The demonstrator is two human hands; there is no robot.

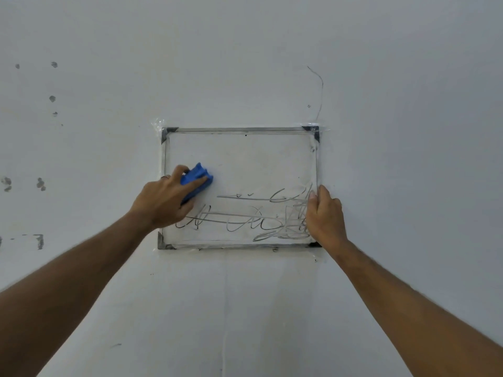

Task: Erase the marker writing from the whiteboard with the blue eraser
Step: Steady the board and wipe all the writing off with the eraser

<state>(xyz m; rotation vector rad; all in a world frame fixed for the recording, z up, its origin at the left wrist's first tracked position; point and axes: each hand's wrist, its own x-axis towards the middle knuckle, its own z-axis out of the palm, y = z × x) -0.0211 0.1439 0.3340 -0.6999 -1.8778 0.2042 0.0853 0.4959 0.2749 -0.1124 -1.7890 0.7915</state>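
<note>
Plain indoor room, prob. a home or bare rented space; can't tell which. Scuffed, chipped painted wall (81,131) w/ small whiteboard (245,159) taped on at corners.

Looping dark marker writing (261,216) fills the lower half of the whiteboard (245,159), running from beside the left hand (163,200) to under the right hand (324,213); none of it is legible.

Plenty tucked out of sight here — hands doing the covering.

The left hand (163,201) hides the blue eraser's (196,178) lower end; the right hand (324,216) masks the marker writing's (245,219) right end — the script itself unreadable.
</note>
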